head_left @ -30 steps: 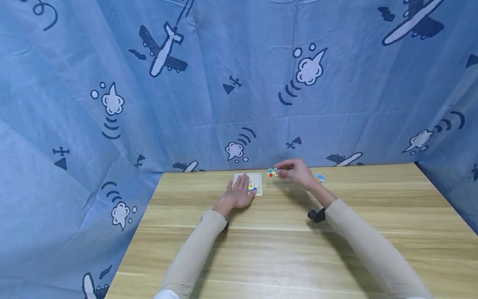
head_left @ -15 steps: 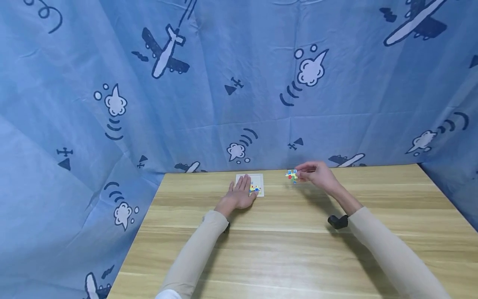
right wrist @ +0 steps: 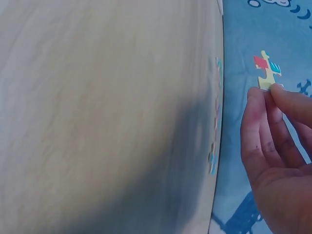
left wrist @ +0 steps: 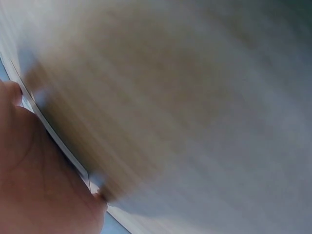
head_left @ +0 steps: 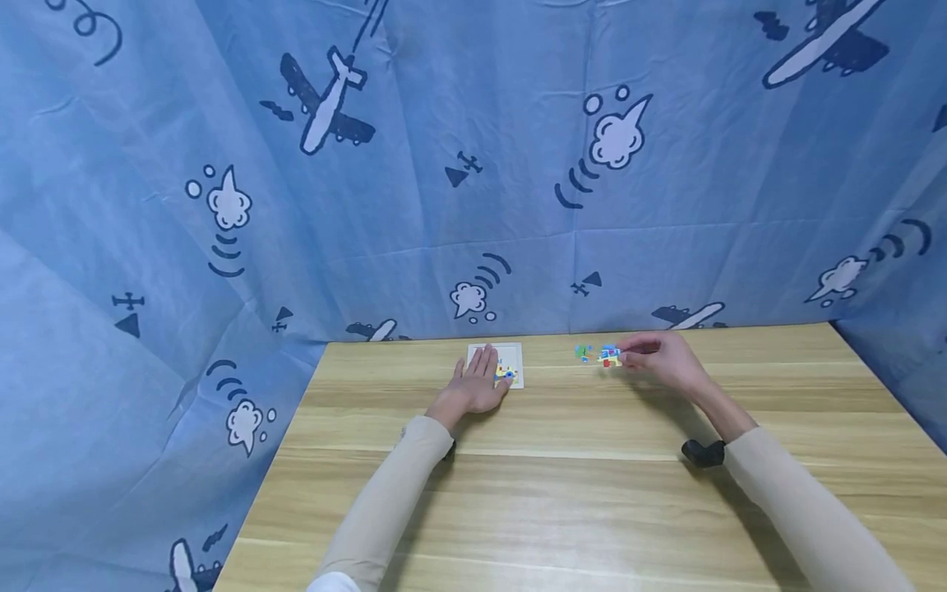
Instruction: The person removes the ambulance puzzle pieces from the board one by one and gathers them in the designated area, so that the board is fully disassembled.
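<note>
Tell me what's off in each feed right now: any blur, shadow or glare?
Head view: mostly clear, soft shadow under the right sleeve, pale sheen on the table; left wrist view: table badly blurred, left grip sharper; right wrist view: broad dark shadow across the table, puzzle piece in the right grip fairly crisp.

No readable text or numbers.

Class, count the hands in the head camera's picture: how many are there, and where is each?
2. The left hand rests on the white board; the right hand, farther right near the table's far edge, pinches a puzzle piece.
</note>
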The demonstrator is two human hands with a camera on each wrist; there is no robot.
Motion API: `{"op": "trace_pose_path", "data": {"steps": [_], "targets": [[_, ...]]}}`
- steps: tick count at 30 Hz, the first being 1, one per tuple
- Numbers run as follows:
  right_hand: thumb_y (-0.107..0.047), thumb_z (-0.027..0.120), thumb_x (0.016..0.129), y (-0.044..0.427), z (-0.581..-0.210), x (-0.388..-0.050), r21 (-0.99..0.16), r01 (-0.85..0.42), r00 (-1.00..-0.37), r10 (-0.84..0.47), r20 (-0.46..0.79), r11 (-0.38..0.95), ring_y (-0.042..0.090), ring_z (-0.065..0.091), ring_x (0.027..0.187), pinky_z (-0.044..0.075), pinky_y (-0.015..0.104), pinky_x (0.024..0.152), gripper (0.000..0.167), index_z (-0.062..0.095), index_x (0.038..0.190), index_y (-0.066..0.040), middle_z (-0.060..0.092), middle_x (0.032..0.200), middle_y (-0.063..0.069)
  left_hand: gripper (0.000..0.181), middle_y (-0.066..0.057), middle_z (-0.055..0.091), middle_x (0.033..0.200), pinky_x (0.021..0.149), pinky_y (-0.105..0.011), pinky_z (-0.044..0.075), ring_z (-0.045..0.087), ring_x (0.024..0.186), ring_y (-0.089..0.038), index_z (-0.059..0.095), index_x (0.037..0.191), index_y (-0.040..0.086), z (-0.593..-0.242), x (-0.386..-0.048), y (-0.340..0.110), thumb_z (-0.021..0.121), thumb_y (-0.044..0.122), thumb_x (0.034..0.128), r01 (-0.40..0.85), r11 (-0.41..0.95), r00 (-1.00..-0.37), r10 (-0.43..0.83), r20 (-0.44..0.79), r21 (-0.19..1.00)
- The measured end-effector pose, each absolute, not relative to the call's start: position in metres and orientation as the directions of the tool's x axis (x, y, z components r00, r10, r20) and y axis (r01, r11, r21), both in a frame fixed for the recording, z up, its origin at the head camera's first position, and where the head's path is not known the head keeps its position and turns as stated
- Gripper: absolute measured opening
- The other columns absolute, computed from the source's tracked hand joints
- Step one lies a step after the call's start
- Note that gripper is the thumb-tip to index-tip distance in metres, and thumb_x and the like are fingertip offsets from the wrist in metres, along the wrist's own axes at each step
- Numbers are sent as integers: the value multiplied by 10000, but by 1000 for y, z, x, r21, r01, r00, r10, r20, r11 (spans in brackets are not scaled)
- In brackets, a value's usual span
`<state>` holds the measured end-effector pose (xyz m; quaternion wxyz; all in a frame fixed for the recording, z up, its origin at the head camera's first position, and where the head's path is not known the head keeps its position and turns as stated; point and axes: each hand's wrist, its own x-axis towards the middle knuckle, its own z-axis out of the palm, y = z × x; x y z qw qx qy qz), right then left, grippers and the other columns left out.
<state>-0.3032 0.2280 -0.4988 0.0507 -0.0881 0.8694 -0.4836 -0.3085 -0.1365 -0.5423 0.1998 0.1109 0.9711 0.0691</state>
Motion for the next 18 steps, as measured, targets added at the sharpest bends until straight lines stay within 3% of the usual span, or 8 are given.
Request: {"op": "trace_pose_path", "data": {"steps": [8,18], "targets": [[-88,739,976,246,-504,-298,-857,-49,-977,-201,-64,512,61,751,865,660,276,800,336,699,1262,84,778,1120,246,783,-9,-128,1790,1371,-490,-32,-95,1673,-202,-68,1697,135,-542,-306,-137,182,583,1105,200,962,-908,252,-335,184],[-81,735,975,264,-509,-298,-832,6,-973,-190,-133,555,122,758,829,658,270,751,372,663,1276,126,787,1073,222,770,3,-166,1780,1365,-470,-80,-133,1664,-183,-107,1688,149,-536,-302,-136,193,565,1114,191,965,-900,246,-360,182]]}}
